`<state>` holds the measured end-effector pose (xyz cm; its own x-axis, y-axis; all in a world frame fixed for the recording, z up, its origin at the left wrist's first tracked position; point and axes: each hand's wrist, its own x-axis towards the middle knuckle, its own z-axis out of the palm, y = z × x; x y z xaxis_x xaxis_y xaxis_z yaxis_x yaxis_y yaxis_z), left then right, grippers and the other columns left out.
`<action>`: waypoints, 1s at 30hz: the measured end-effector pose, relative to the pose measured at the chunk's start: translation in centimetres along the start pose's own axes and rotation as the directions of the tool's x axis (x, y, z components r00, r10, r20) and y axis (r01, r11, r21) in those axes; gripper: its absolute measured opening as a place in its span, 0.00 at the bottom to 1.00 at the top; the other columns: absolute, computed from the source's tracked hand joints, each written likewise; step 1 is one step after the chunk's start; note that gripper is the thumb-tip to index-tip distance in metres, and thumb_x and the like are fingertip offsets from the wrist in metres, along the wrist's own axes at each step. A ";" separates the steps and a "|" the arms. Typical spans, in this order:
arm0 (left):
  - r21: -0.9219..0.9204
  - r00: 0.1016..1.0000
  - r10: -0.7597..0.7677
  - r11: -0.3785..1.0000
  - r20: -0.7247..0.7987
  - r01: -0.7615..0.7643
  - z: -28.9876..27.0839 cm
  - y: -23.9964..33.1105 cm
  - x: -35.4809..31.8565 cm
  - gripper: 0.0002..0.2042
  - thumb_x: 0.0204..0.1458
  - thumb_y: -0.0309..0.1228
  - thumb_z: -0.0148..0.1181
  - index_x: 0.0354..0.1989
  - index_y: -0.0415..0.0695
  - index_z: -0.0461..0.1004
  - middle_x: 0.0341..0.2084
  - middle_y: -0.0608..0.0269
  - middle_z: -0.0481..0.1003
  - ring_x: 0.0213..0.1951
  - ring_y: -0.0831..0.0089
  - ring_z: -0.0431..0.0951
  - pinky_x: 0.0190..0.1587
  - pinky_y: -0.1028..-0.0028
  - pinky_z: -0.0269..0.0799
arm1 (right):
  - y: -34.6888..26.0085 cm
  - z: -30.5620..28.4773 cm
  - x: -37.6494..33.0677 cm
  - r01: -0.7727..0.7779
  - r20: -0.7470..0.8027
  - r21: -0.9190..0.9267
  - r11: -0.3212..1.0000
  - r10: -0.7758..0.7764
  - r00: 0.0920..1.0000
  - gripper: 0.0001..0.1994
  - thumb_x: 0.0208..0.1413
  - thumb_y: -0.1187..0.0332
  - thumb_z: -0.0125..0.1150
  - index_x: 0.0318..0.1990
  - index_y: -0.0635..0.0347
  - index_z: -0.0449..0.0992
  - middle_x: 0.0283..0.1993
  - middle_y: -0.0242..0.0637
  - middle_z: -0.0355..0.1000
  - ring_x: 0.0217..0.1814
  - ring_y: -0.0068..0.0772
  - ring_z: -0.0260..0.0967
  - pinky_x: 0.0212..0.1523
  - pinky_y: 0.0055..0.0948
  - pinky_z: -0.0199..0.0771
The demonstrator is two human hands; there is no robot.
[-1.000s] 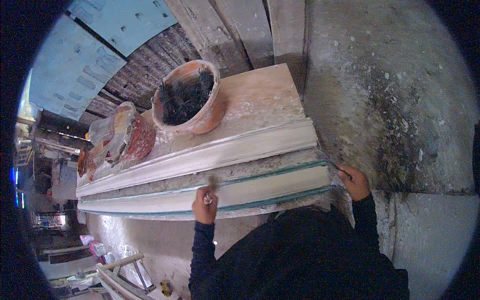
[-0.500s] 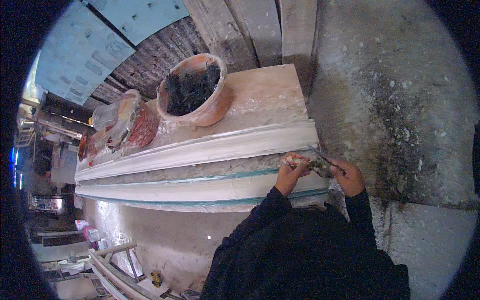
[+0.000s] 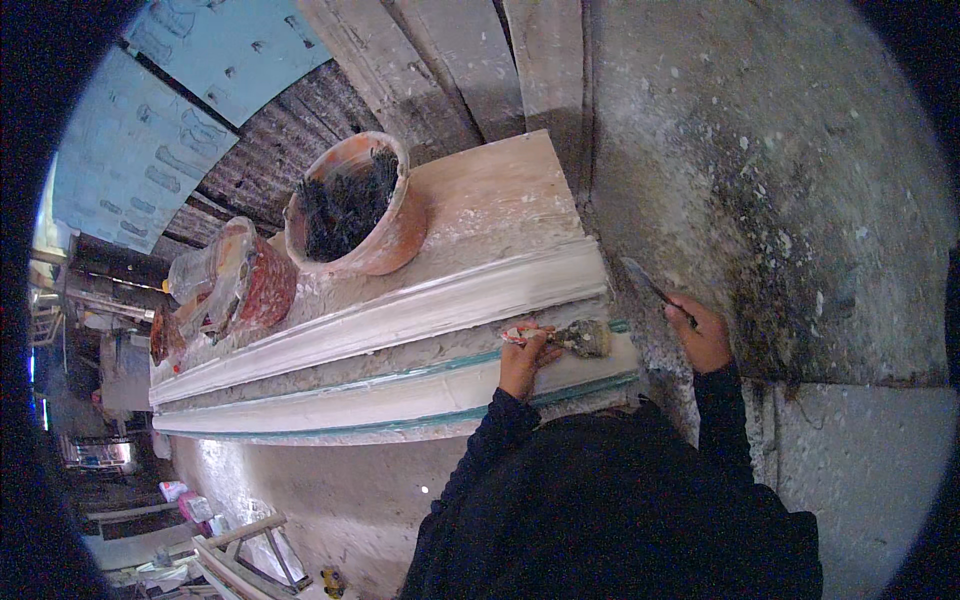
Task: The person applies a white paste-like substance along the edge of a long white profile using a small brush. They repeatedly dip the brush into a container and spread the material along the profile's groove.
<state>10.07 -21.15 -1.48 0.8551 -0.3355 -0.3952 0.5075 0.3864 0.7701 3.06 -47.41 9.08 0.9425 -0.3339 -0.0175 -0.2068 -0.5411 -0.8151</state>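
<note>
My left hand [image 3: 527, 358] grips a paintbrush [image 3: 563, 336] with a wet, plaster-caked head, laid across the right end of a long white moulding [image 3: 400, 320]. The moulding lies on a wooden bench [image 3: 490, 200] with teal edge strips along its near side. My right hand [image 3: 700, 335] holds a thin metal blade [image 3: 650, 285] pointing up and left, just off the bench's right end beside a rough grey wall [image 3: 760, 180]. Dark sleeves cover both forearms.
A clay-coloured bucket [image 3: 355, 210] of dark fibres stands on the bench behind the moulding. Further left sit a smeared red bucket [image 3: 245, 285] and crumpled plastic. Planks lean at the back. Timber frames and debris lie on the floor at lower left.
My left hand moved from the middle of the moulding to its right end, and now holds the brush there. My right hand has shifted slightly away with the blade.
</note>
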 end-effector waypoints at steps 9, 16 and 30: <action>-0.008 0.997 -0.051 0.999 -0.056 0.050 4.7 -2.8 1.1 0.13 0.49 0.31 0.55 0.39 0.42 0.60 0.31 0.59 0.68 0.29 0.70 0.74 0.31 0.72 0.75 | 1.5 1.9 -0.5 0.153 0.035 -0.086 0.984 -0.151 0.988 0.14 0.51 0.62 0.54 0.44 0.55 0.73 0.42 0.42 0.71 0.43 0.38 0.69 0.45 0.30 0.66; 0.234 0.937 0.201 0.963 -0.286 -0.135 -1.2 -0.8 -0.4 0.11 0.50 0.33 0.55 0.35 0.40 0.64 0.31 0.58 0.69 0.28 0.68 0.75 0.26 0.72 0.75 | -0.2 1.3 -0.7 0.091 0.082 -0.038 0.995 -0.088 0.993 0.15 0.51 0.60 0.53 0.45 0.54 0.72 0.42 0.42 0.71 0.44 0.39 0.69 0.46 0.31 0.66; 0.719 0.263 0.766 0.642 -0.587 -0.265 -16.4 13.4 -14.5 0.11 0.50 0.30 0.54 0.38 0.40 0.60 0.31 0.58 0.68 0.32 0.74 0.72 0.31 0.77 0.71 | -0.8 4.0 0.5 0.193 0.171 -0.067 0.979 -0.179 0.969 0.13 0.50 0.62 0.55 0.42 0.55 0.74 0.40 0.42 0.72 0.43 0.39 0.69 0.45 0.31 0.67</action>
<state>6.21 3.01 6.35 0.6753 0.7121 0.1917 0.0235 -0.2806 0.9595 4.72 -44.02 7.37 0.9951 -0.0946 0.0303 -0.0382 -0.6458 -0.7626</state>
